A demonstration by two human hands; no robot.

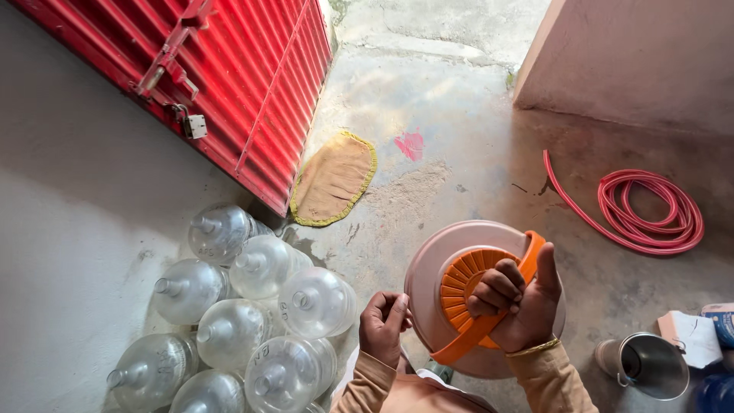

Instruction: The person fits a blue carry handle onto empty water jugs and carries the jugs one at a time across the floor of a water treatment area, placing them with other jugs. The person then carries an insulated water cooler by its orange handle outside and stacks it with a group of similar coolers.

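Observation:
A round pinkish container [440, 264] with an orange ribbed lid and an orange carry handle [527, 256] stands on the concrete floor in front of me. My right hand [516, 306] is closed around the orange handle, thumb pointing up. My left hand [384, 325] hovers beside the container's left edge with its fingers curled in; I see nothing held in it. Both wrists wear tan sleeves, and a thin bangle circles the right wrist.
Several large clear water jars [260, 313] stand clustered at the left by a grey wall. A red metal door [245, 69] with a padlock, a tan doormat [334, 180], a coiled red hose [650, 214] and a steel mug [650, 367] surround me.

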